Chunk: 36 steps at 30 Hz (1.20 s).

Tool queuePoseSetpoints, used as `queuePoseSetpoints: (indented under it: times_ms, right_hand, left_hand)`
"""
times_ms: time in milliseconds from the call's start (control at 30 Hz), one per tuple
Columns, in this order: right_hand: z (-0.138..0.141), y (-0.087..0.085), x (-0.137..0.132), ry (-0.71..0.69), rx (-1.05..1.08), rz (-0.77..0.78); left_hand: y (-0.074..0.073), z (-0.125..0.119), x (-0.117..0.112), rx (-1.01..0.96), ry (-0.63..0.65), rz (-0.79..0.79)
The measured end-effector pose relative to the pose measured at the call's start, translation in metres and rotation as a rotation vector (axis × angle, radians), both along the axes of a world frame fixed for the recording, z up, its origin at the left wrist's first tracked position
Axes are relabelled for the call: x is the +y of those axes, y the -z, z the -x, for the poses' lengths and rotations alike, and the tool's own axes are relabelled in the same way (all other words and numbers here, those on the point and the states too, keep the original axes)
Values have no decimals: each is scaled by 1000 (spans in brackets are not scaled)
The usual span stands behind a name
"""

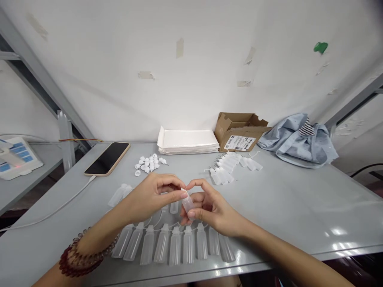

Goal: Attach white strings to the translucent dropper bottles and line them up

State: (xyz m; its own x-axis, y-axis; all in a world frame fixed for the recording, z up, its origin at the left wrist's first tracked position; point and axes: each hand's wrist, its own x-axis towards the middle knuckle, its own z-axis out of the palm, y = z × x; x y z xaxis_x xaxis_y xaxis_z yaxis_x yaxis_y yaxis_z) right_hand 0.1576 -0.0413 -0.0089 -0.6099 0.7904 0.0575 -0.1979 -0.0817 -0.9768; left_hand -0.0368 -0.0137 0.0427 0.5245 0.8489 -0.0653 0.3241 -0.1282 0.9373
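A small translucent squeeze bottle [188,203] is tilted between my two hands above the table. My left hand [152,195] pinches its white top with thumb and fingers. My right hand [213,205] grips the bottle's body, its forefinger reaching up to the top. In front of them lies a row of similar squeeze bottles [163,245], open necks pointing away from me, thin white straps at the necks. More bottles [118,195] lie partly hidden behind my left forearm. Beyond my hands is a pile of small white caps [148,162], some with thin needle tips.
Capped bottles [223,171] are heaped at centre right. Behind stand stacked white trays [188,141], an open cardboard box [239,137] and crumpled blue cloth [299,143]. A phone [108,159] with a white cable [64,207] lies at left. The grey table [299,211] ends at a wall.
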Motion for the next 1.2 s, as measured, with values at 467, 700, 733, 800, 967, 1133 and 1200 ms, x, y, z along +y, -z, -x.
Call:
queuePoseSetpoints:
  times_ms: [467,700,733,800,967,1133,1200]
  right_hand:
    - [0,-1,2,-42,14,56]
    - [-2,-3,6,-113,79,112]
    - [-2,-3,6,-128,84,122]
    - [-2,-3,6,-147,93,142]
    - [-2,-3,8,-157,89,181]
    - [-2,-1,5,-50,14,75]
    - [-2,0,3,-34,-8,45]
  left_hand:
    - [5,1,2,-20,73,29]
    - [7,-1,0,3,-46,-18]
    - [8,-1,0,25,-40,-16]
    - [9,-1,0,47,0,20]
    - [6,2,3,25,38,11]
    - [7,-2,3,157,-22,-82]
    - [9,-3,2,246,-24,-116]
